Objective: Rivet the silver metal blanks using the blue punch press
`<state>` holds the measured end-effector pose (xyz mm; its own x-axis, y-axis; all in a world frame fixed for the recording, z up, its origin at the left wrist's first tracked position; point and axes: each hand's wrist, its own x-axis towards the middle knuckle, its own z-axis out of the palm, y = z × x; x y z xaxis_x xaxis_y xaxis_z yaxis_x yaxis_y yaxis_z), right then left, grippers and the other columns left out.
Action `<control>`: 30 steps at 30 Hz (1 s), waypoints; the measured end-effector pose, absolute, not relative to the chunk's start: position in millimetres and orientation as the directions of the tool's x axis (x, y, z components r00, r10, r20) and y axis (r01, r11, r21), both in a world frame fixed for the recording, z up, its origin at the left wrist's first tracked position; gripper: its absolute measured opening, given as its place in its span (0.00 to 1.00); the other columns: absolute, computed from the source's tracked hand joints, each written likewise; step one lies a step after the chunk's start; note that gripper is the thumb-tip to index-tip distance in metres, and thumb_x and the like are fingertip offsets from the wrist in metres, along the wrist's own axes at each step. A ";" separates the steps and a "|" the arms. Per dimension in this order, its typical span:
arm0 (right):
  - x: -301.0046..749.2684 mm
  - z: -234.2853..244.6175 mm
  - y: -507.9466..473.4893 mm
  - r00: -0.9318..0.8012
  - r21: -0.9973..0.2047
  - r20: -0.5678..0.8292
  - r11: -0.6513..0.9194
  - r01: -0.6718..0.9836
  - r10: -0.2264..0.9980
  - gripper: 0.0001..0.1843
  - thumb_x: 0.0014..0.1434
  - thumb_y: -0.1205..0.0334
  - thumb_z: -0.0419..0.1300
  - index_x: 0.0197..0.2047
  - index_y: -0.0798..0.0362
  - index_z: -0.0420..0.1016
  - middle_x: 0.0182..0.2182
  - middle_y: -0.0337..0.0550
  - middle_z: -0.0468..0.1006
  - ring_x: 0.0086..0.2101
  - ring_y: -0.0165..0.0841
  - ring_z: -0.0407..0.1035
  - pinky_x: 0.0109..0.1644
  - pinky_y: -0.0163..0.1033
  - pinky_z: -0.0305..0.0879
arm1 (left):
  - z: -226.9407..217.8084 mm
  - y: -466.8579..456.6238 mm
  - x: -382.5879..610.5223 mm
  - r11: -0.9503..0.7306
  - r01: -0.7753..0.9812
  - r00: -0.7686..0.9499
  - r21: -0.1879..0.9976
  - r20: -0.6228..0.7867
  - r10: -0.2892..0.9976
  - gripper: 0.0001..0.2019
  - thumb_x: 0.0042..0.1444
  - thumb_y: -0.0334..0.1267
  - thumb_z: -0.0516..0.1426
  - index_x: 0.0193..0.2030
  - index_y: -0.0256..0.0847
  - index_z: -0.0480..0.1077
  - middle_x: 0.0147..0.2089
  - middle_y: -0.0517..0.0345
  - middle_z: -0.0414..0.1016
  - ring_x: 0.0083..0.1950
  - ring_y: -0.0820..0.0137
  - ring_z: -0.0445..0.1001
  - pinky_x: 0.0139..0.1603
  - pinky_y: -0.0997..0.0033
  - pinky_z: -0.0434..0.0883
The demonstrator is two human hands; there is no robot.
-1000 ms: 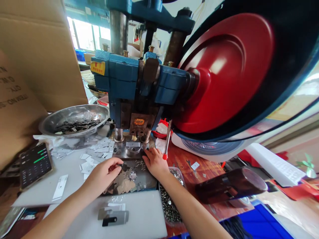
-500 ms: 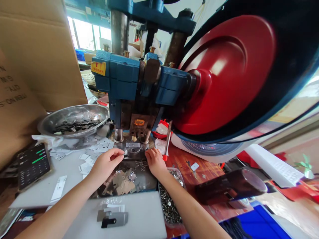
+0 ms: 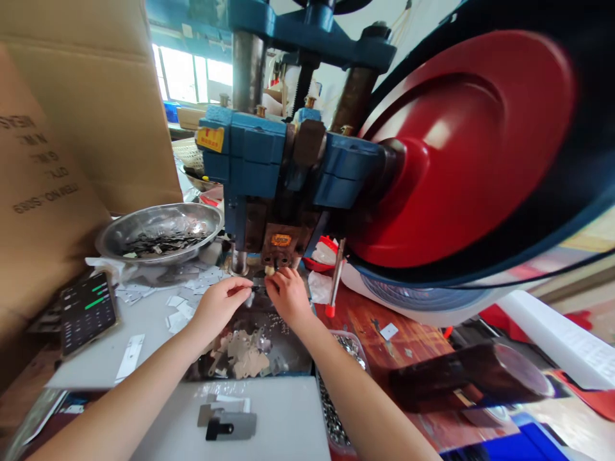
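My left hand (image 3: 221,305) and my right hand (image 3: 285,295) meet just below the ram of a blue punch press (image 3: 269,166). Both pinch at a small dark metal piece (image 3: 257,289) between their fingertips, right at the die. Below my hands lies a dark tray (image 3: 288,358) with several flat tan and silver stamped pieces (image 3: 245,358). The die plate itself is mostly hidden behind my fingers.
A steel bowl (image 3: 158,232) of dark metal parts sits at the left, by loose silver blanks (image 3: 185,301) and a phone (image 3: 88,312). A big red flywheel (image 3: 475,141) fills the right. A clear tub of small rivets (image 3: 331,410), a red-tipped rod (image 3: 335,278) and a cardboard box (image 3: 62,128) stand near.
Both hands rose from the tray up to the die under the ram and came together. The left hand carried a small piece up. The camera shifted left and closer.
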<state>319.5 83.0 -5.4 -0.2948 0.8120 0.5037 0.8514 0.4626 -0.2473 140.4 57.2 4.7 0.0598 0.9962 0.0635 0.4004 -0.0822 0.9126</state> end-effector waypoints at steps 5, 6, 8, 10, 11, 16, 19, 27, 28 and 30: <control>332.2 -7.8 71.9 -0.392 -0.213 0.522 0.560 0.801 0.758 0.11 0.65 0.61 0.53 0.43 0.49 0.77 0.41 0.44 0.77 0.42 0.36 0.67 0.49 0.42 0.61 | 1.5 65.2 141.4 -0.121 0.411 0.070 0.904 0.101 0.992 0.10 0.52 0.40 0.56 0.39 0.44 0.76 0.41 0.58 0.79 0.43 0.65 0.76 0.48 0.65 0.70; 333.6 -8.0 70.6 -0.404 -0.201 0.527 0.571 0.796 0.748 0.12 0.65 0.60 0.53 0.44 0.49 0.77 0.42 0.44 0.77 0.42 0.37 0.67 0.50 0.43 0.61 | 0.9 66.6 141.2 -0.123 0.416 0.064 0.901 0.106 0.992 0.10 0.52 0.39 0.56 0.39 0.44 0.76 0.41 0.58 0.79 0.43 0.65 0.76 0.48 0.65 0.70; 334.2 -8.2 69.0 -0.416 -0.186 0.531 0.580 0.793 0.739 0.13 0.66 0.58 0.52 0.46 0.50 0.77 0.43 0.45 0.77 0.43 0.38 0.67 0.50 0.45 0.61 | 0.1 68.9 140.3 -0.125 0.425 0.051 0.896 0.114 0.992 0.09 0.52 0.38 0.56 0.38 0.44 0.76 0.41 0.58 0.79 0.42 0.66 0.76 0.47 0.66 0.70; 332.6 -8.3 68.0 -0.413 -0.184 0.529 0.575 0.797 0.741 0.14 0.66 0.57 0.52 0.46 0.50 0.77 0.43 0.46 0.77 0.43 0.38 0.67 0.51 0.45 0.62 | -0.3 70.5 139.3 -0.123 0.433 0.042 0.893 0.116 0.992 0.09 0.52 0.39 0.56 0.39 0.44 0.76 0.41 0.58 0.79 0.42 0.66 0.76 0.46 0.66 0.71; 331.5 -8.6 67.5 -0.410 -0.186 0.528 0.572 0.799 0.744 0.14 0.66 0.56 0.52 0.46 0.50 0.77 0.43 0.46 0.77 0.44 0.39 0.67 0.51 0.46 0.62 | -0.4 71.2 138.8 -0.120 0.437 0.038 0.892 0.115 0.993 0.10 0.52 0.39 0.56 0.39 0.44 0.76 0.41 0.58 0.79 0.41 0.66 0.76 0.46 0.66 0.71; 330.4 -15.1 64.2 -0.369 -0.263 0.578 0.594 0.760 0.728 0.15 0.66 0.57 0.51 0.47 0.51 0.76 0.45 0.48 0.77 0.48 0.40 0.67 0.54 0.48 0.64 | 1.1 75.0 141.1 -0.101 0.459 0.024 0.882 0.102 0.995 0.11 0.52 0.40 0.57 0.40 0.43 0.75 0.39 0.57 0.80 0.41 0.65 0.76 0.45 0.65 0.71; 333.5 -20.9 61.9 -0.300 -0.340 0.615 0.588 0.734 0.729 0.16 0.66 0.58 0.51 0.51 0.51 0.73 0.48 0.48 0.76 0.51 0.40 0.66 0.56 0.50 0.63 | 3.0 77.5 146.3 -0.102 0.471 0.037 0.876 0.096 0.995 0.11 0.52 0.42 0.57 0.39 0.42 0.75 0.39 0.56 0.80 0.41 0.63 0.76 0.46 0.63 0.70; 335.2 -20.2 60.4 -0.288 -0.339 0.586 0.552 0.761 0.757 0.14 0.65 0.62 0.51 0.49 0.50 0.74 0.49 0.47 0.75 0.53 0.39 0.64 0.58 0.50 0.62 | 1.0 82.8 160.1 -0.114 0.509 0.046 0.853 0.106 0.993 0.11 0.53 0.43 0.55 0.39 0.43 0.75 0.42 0.56 0.80 0.42 0.63 0.77 0.46 0.63 0.70; 334.8 -19.8 60.8 -0.290 -0.343 0.580 0.551 0.760 0.761 0.14 0.65 0.62 0.50 0.49 0.50 0.74 0.49 0.47 0.75 0.53 0.39 0.64 0.58 0.50 0.62 | 0.5 83.6 161.3 -0.119 0.519 0.044 0.847 0.112 0.993 0.11 0.53 0.43 0.55 0.39 0.43 0.75 0.42 0.56 0.80 0.42 0.63 0.77 0.46 0.63 0.71; 334.0 -19.7 61.6 -0.294 -0.355 0.569 0.552 0.754 0.768 0.14 0.65 0.63 0.50 0.49 0.50 0.73 0.49 0.47 0.74 0.53 0.38 0.64 0.58 0.49 0.61 | -0.4 85.3 163.2 -0.135 0.542 0.042 0.829 0.133 0.990 0.11 0.54 0.42 0.55 0.39 0.43 0.75 0.41 0.56 0.80 0.42 0.63 0.77 0.45 0.63 0.71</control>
